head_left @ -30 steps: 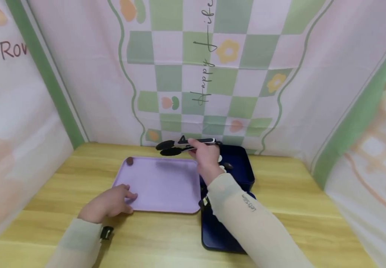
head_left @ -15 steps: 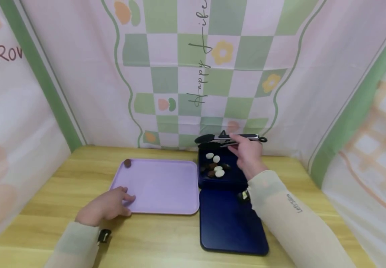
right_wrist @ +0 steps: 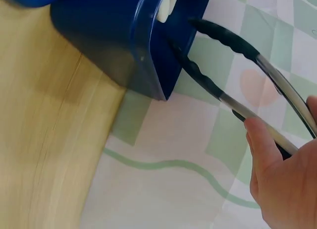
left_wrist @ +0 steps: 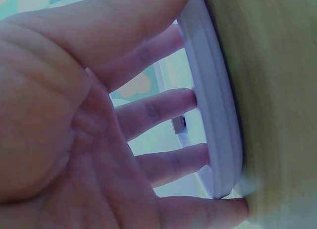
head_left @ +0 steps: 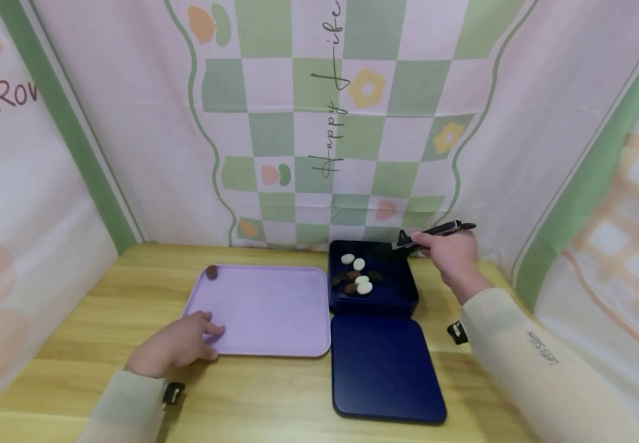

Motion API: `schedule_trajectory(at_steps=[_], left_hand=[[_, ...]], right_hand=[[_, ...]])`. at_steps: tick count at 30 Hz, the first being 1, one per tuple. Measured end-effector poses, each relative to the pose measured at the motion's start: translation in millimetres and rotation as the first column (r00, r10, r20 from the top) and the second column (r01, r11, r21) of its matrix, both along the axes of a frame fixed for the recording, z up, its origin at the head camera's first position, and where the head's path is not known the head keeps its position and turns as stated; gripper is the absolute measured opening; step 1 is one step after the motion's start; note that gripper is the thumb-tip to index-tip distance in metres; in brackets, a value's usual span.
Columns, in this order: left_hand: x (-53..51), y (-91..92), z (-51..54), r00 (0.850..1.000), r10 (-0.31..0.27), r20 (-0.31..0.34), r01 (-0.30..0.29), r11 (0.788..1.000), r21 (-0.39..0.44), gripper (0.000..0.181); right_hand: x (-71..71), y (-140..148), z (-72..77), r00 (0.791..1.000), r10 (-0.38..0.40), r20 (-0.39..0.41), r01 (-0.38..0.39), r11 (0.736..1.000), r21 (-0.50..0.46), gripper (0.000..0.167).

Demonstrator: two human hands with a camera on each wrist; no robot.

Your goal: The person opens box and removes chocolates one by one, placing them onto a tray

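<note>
My left hand [head_left: 178, 341] rests at the near left corner of a lilac tray [head_left: 269, 311]. Its fingers are fairly straight and touch the rim, as the left wrist view shows. Against the tray's far left corner lies a small dark brown piece [head_left: 212, 272]. With my right hand [head_left: 455, 255] I hold black and silver tongs [right_wrist: 267, 73] by the handles. Their dark tips are spread and reach into a navy blue box [head_left: 375, 305], with nothing between them. Several white oval pieces [head_left: 364, 288] and brown and black pieces [head_left: 351, 288] lie inside the box.
A flat navy lid [head_left: 387, 369] lies on the wooden table [head_left: 264, 400] in front of the box, right of the tray. Behind the table hangs a patterned cloth [head_left: 275, 132], with more cloth at both sides.
My right hand has carried the tongs rightward from above the tray to the box's right side, and the tips have come down into the box. My left hand stays at the tray.
</note>
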State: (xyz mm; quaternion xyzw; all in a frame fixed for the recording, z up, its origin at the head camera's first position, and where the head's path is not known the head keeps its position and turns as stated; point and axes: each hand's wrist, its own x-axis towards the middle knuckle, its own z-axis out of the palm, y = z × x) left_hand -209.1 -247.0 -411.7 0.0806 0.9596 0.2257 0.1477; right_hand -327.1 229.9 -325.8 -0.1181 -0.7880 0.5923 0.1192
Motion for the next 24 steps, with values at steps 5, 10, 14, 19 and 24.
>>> schedule_trajectory(at_steps=[5,10,14,19,24], left_hand=[[-0.1,-0.5,-1.4,1.0,-0.009,-0.009,0.009,1.0,-0.005,0.046],[1.3,-0.1,0.4,1.0,-0.014,-0.01,0.014,1.0,-0.002,0.046],[1.9,0.1,2.4,1.0,-0.017,-0.002,0.017,1.0,0.008,0.045],[1.5,-0.4,2.4,1.0,-0.017,-0.006,0.017,1.0,0.012,0.046],[1.3,-0.5,2.6,1.0,-0.024,-0.014,0.024,1.0,0.007,0.045]], right_hand=[[8.9,4.2,0.5,0.998,0.042,0.044,-0.047,0.99,0.132,0.059],[12.1,3.6,-2.7,0.996,0.089,0.024,-0.093,0.964,0.251,0.061],[12.1,3.5,-6.0,0.993,0.115,0.006,-0.107,0.896,0.431,0.062],[11.8,3.5,-8.6,0.988,0.156,-0.01,-0.125,0.823,0.555,0.06],[10.7,3.2,-8.9,0.986,0.165,-0.025,-0.116,0.787,0.606,0.054]])
